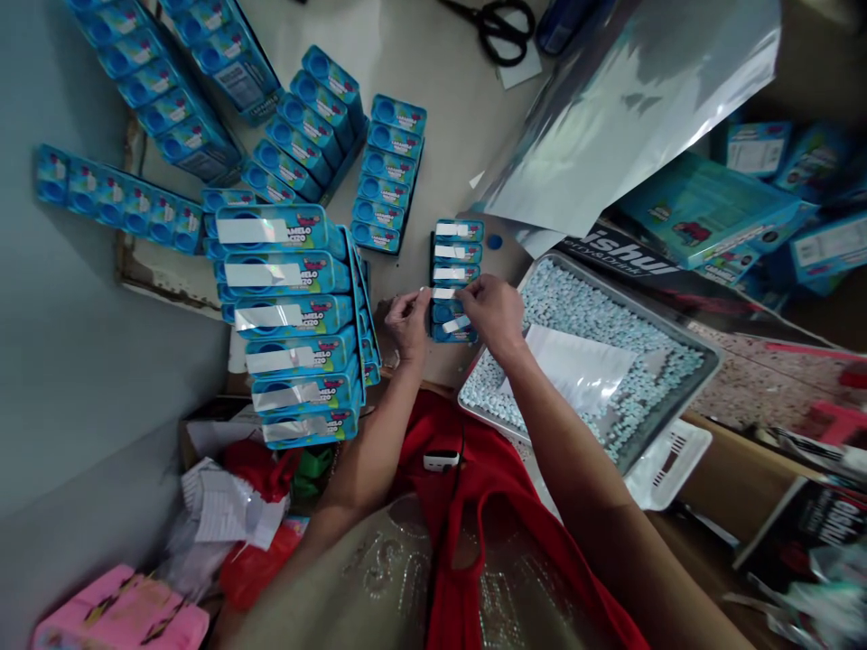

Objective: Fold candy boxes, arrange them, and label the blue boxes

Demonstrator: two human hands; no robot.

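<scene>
A short row of small blue boxes (458, 252) stands on the table in front of me, with pale strips across the tops of several. My right hand (496, 311) is closed at the right side of the row, its fingertips pinched at a pale strip (444, 293) on one box. At the row's left edge, my left hand (409, 322) has its thumb and finger pressed together near that strip's other end; what they hold is too small to make out. A second pale strip (456, 323) lies slanted over a lower box, below the right fingers.
Stacked blue boxes with strips (298, 316) rise at the left, with more blue rows behind. A metal tray (708, 361) of pale blue pieces lies right. Silvery film (629, 108) and scissors (505, 34) lie at the back.
</scene>
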